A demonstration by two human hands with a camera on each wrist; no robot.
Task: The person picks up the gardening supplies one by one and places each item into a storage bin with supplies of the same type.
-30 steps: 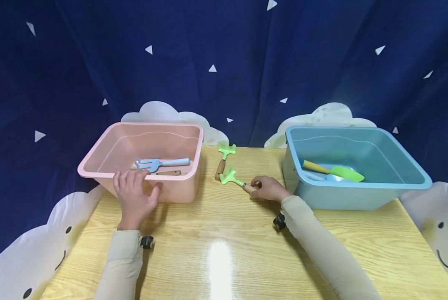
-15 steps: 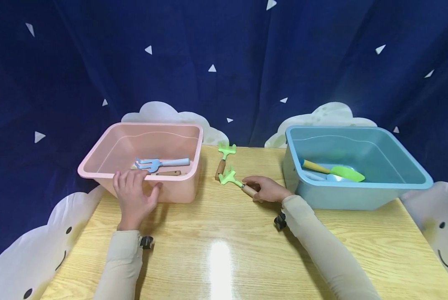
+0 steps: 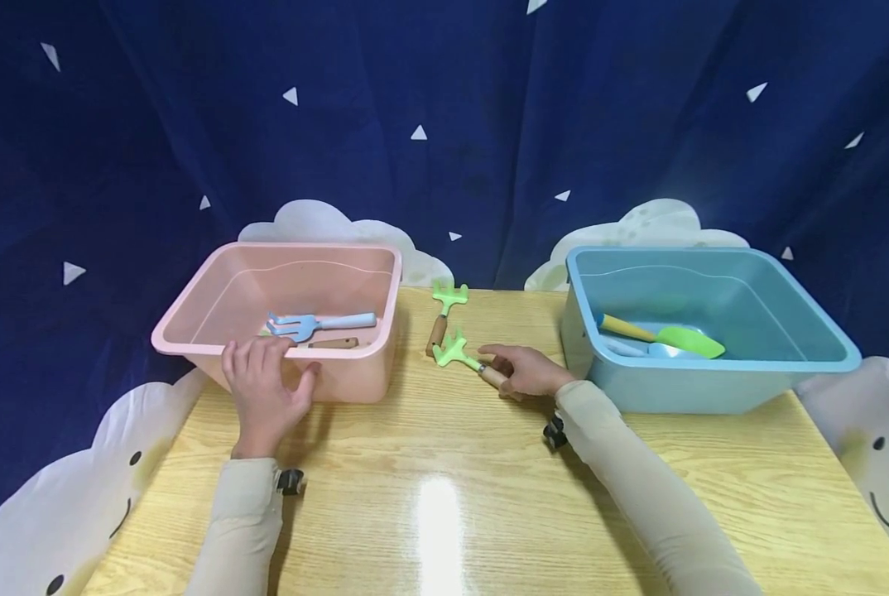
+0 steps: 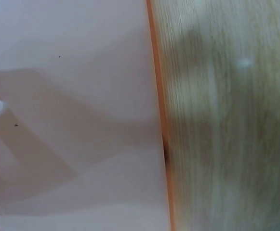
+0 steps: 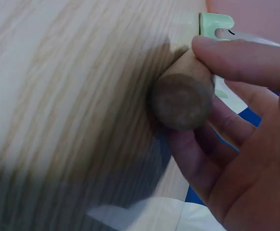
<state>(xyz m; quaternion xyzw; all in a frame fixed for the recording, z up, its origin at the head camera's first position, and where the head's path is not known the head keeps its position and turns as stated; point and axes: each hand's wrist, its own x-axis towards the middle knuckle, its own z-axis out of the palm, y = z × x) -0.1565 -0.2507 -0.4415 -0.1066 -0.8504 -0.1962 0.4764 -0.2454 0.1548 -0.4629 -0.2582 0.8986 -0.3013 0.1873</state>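
My left hand (image 3: 264, 401) grips the near rim of a pink plastic bin (image 3: 358, 382), fingers over the edge and thumb against the outer wall. In the left wrist view the bin's pink wall (image 4: 91, 96) fills the left half. My right hand (image 3: 530, 370) holds the wooden handle of a green toy hand rake (image 3: 452, 351) lying on the table. The right wrist view shows the round handle end (image 5: 182, 102) between thumb and fingers. A second green rake (image 3: 439, 327) with a darker wooden handle lies just behind, close to the first one's tines.
Inside the pink bin lie a blue fork (image 3: 305, 328) and a wooden handle (image 3: 336, 343). A blue bin (image 3: 705, 391) at the right holds a green shovel (image 3: 690, 341) and a pale blue shovel (image 3: 668, 352). A dark blue curtain (image 3: 370, 165) hangs behind the table (image 3: 385, 497).
My right index finger has stretched out further left above the handle. The nearer green rake has shifted very slightly left. My left hand has stayed on the pink bin's rim.
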